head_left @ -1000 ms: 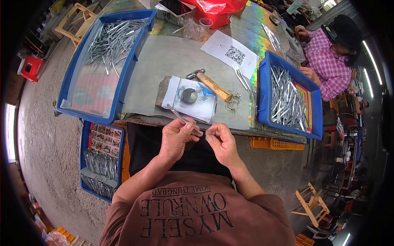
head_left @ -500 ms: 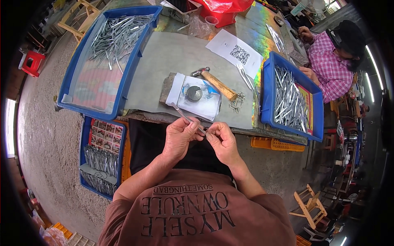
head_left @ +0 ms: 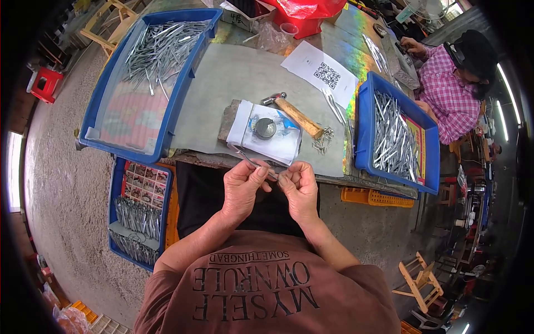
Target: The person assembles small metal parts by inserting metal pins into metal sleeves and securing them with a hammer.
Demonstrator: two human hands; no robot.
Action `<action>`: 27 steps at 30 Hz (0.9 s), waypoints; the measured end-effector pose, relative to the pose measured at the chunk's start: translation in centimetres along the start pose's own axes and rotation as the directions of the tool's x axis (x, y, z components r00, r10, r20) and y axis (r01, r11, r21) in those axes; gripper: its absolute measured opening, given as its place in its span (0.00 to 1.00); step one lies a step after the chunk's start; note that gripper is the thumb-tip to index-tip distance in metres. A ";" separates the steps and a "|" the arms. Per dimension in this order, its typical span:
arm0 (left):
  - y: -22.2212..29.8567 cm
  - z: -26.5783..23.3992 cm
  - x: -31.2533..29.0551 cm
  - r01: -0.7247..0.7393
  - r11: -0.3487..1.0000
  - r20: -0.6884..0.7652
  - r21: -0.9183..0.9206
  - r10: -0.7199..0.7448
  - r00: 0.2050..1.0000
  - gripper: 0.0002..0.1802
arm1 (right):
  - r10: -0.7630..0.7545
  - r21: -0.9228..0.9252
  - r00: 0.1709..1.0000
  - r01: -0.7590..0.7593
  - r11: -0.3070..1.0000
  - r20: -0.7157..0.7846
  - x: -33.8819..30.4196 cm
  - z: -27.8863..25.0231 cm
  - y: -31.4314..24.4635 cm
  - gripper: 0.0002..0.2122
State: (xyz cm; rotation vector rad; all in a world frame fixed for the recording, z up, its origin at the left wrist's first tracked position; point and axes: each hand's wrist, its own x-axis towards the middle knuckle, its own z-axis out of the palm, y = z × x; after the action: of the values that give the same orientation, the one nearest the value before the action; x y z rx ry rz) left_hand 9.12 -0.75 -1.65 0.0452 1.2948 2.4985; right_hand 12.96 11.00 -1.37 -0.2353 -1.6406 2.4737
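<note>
While hands (head_left: 239, 190) pinch slim metal piece (head_left: 243, 155), left mid-length, right at near end, long axis slants forward-left.

Left forearm (head_left: 197, 239) and right forearm (head_left: 332, 243) converge in front of the torso, elbows bent and spread apart. Left hand (head_left: 241, 186): thumb and forefinger closed in a pinch. Right hand (head_left: 300, 188): fingers curled, thumb against forefinger, fingertips close to the left's (exact contact between them unclear).
</note>
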 end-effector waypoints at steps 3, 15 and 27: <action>0.2 0.1 0.1 -0.014 1.000 -0.011 0.010 0.014 1.000 0.06 | -0.015 -0.032 1.000 0.014 0.999 -0.007 0.2 0.0 0.2 0.10; 0.9 -0.5 1.4 0.009 1.000 -0.053 -0.029 -0.010 0.999 0.06 | -0.046 -0.044 0.998 0.048 0.998 0.031 0.1 0.0 0.2 0.06; 3.0 0.2 7.5 -0.257 0.885 0.053 0.388 0.257 0.965 0.02 | -0.032 -0.117 0.999 0.033 0.993 0.017 -0.7 -1.3 -0.5 0.05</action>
State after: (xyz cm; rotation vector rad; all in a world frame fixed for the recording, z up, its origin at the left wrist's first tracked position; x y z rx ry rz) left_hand 1.22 0.04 -0.04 0.3315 1.8813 2.3944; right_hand 13.96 12.15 -1.40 -0.2027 -1.7833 2.3647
